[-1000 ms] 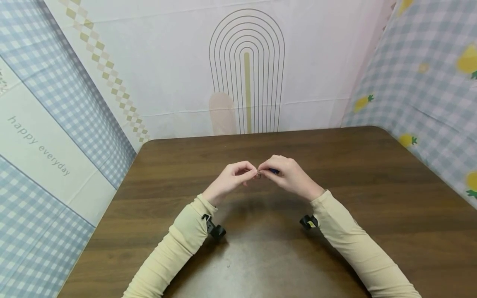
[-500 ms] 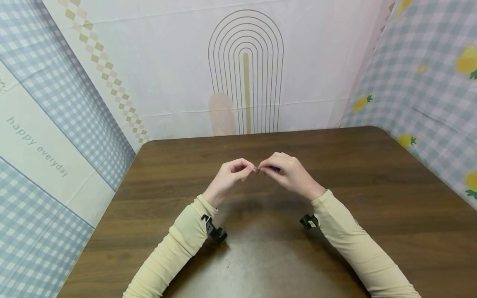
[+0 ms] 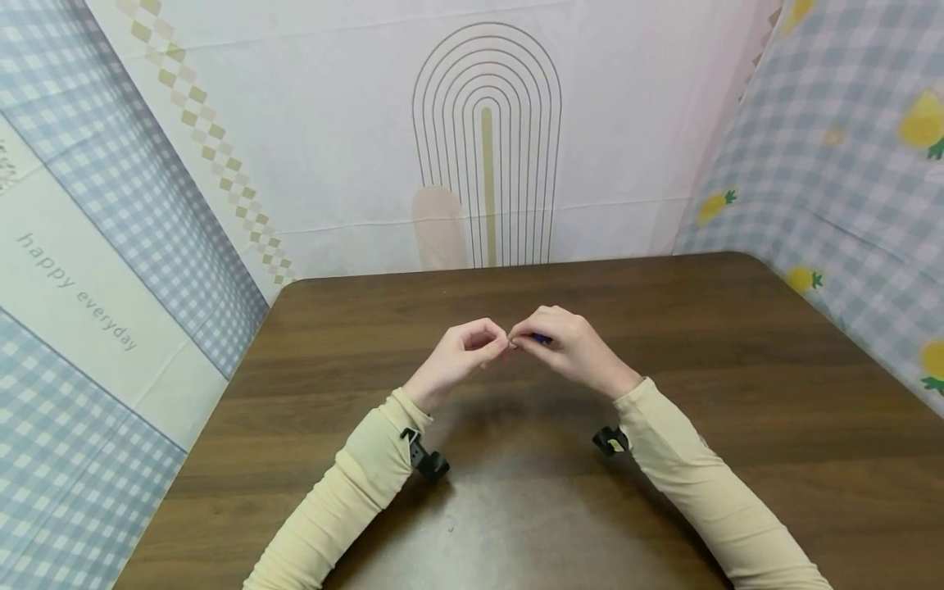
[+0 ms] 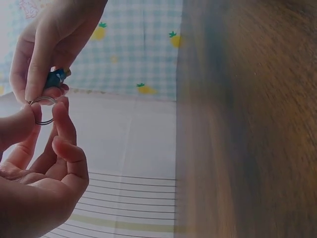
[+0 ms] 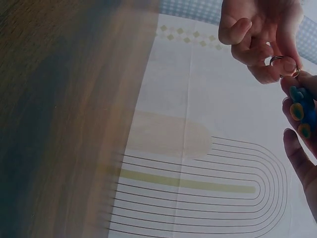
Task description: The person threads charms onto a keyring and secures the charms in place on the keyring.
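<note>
Over the table, my left hand [image 3: 460,356] and right hand [image 3: 571,344] meet at their fingertips. Thumb and fingers of the left hand pinch a thin metal split key ring [image 4: 46,123], upright in the left wrist view. My right hand grips a small blue figure-shaped charm [image 5: 308,115] with yellow-orange round parts, mostly tucked inside the fingers. Its thumb and forefinger pinch at the ring's edge, by a small metal link [image 5: 296,73]. Whether the link is threaded on the ring is hidden by the fingertips. In the head view only a dark blue bit of the charm shows.
A brown wood-grain table [image 3: 332,328] lies beneath both hands. White patterned cloth [image 3: 332,123] hangs behind it, with blue checked cloth [image 3: 833,180] at the sides. Black wrist cameras [image 3: 429,460] sit under both sleeves. A tiny speck [image 3: 451,529] lies near the front.
Both hands rose slightly half a second ago, showing the ring between them, and have come back down. The fingertips are closer together now. Both grips stay the same.
</note>
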Tool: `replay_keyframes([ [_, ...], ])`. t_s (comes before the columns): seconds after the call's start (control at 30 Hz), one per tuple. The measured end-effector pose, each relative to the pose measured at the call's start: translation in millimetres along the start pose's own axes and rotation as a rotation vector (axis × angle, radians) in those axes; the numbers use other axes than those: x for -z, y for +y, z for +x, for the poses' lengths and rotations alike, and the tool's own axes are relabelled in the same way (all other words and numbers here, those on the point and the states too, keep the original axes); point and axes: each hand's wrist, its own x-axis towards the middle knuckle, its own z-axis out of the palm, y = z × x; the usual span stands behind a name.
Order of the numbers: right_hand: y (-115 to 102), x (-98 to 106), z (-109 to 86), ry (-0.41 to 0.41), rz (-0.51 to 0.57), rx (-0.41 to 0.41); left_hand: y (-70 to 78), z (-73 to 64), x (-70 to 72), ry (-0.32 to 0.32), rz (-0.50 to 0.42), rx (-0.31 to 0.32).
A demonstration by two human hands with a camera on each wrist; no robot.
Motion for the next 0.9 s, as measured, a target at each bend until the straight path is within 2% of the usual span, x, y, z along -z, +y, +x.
replay_keyframes([
  [0.27,-1.4,3.2,0.8,0.003,-0.009,-0.008,0.3,0.0,3.3,0.017,-0.074,0.01],
  [0.37,-0.6,3.2,0.8,0.008,-0.008,-0.001,1.5,-0.1,2.8,0.005,-0.038,0.01],
  [0.57,0.4,1.2,0.1,0.005,-0.015,0.005,0.2,-0.4,-0.5,-0.059,0.033,0.003],
  [0.73,-1.3,2.0,0.3,-0.02,-0.009,-0.01,-0.4,-1.4,0.4,-0.061,-0.019,0.006],
  [0.9,-2.0,5.9,2.2,-0.003,-0.008,-0.01,1.1,-1.7,2.0,-0.072,-0.087,0.011],
])
